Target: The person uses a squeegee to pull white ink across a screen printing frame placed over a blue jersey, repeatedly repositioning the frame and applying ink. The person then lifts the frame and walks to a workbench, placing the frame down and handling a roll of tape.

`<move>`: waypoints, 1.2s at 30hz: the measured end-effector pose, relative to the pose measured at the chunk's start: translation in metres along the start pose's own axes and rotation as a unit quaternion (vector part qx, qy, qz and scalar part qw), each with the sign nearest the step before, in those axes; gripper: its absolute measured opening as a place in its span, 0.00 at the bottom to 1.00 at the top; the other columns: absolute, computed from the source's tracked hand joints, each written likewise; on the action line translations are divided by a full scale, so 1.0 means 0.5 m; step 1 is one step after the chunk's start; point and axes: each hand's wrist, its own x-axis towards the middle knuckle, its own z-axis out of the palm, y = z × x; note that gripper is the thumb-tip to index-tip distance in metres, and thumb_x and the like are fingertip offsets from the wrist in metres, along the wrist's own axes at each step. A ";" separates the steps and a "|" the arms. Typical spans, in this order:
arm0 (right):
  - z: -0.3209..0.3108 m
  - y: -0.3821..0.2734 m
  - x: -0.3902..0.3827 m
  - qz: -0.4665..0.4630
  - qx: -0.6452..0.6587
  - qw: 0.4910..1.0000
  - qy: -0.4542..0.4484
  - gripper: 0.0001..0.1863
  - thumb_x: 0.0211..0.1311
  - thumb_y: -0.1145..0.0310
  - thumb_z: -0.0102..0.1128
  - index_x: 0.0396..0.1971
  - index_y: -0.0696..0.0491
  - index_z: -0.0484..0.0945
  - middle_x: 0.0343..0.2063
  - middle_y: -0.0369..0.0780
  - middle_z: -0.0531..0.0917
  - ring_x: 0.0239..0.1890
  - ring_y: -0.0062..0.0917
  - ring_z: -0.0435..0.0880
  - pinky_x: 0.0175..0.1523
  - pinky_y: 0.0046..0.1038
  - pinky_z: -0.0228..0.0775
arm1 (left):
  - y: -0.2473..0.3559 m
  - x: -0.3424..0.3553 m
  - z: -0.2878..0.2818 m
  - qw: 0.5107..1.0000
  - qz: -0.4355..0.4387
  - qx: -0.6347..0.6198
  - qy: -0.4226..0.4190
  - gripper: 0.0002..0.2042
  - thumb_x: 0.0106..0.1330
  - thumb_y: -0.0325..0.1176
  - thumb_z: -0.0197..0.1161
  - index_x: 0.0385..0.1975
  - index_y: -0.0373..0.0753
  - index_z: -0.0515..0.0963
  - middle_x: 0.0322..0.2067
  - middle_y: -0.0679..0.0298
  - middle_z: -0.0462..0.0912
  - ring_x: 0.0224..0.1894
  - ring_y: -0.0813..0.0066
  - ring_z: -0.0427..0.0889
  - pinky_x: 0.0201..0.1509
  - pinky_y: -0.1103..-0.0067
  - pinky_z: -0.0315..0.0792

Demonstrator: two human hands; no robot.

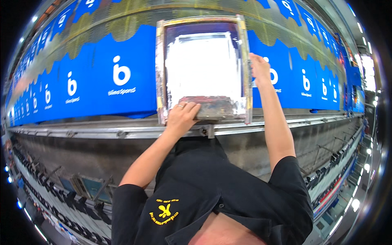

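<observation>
A screen printing frame [161, 73] lies over the blue fabric in front of me, its mesh largely covered by white ink [198, 65]. Along the frame's near end sits a wide, stained squeegee [216, 108]. My left hand [182, 116] is closed over the squeegee's left end, a ring on one finger. At the frame's right side, my right hand [260, 70] has its fingers curled against the outer edge; the fingertips are partly hidden there.
Blue fabric pieces [134, 69] with white prints lie in a long row to both sides on a yellowish, striped table surface [139, 45]. A metal rail [147, 132] runs along the table's near edge, close to my body. Racks with dark parts [53, 179] stand behind me.
</observation>
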 end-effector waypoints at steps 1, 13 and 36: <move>0.006 0.000 -0.007 -0.045 -0.001 0.999 0.026 0.25 0.70 0.52 0.71 0.49 0.61 0.86 0.39 0.40 0.88 0.38 0.20 0.82 0.42 0.25 0.74 | 0.009 -0.021 -0.003 1.000 -0.010 -0.012 0.000 0.29 0.42 0.28 0.79 0.51 0.45 0.83 0.49 0.68 0.84 0.53 0.63 0.83 0.55 0.65 0.78; 0.416 0.053 -0.168 -0.108 0.159 0.981 0.029 0.16 0.72 0.59 0.70 0.45 0.58 0.87 0.36 0.35 0.87 0.36 0.16 0.80 0.41 0.24 0.73 | -0.284 -0.144 -0.262 0.995 -0.073 0.045 -0.043 0.21 0.46 0.33 0.78 0.44 0.45 0.86 0.42 0.66 0.90 0.45 0.61 0.87 0.48 0.66 0.78; 0.689 -0.022 -0.292 0.082 -0.056 0.995 0.031 0.22 0.68 0.54 0.71 0.52 0.56 0.84 0.41 0.42 0.86 0.45 0.25 0.81 0.54 0.28 0.72 | -0.811 0.277 -0.451 0.972 -0.073 0.094 -0.200 0.17 0.62 0.49 0.73 0.40 0.42 0.87 0.35 0.57 0.90 0.41 0.52 0.88 0.47 0.61 0.79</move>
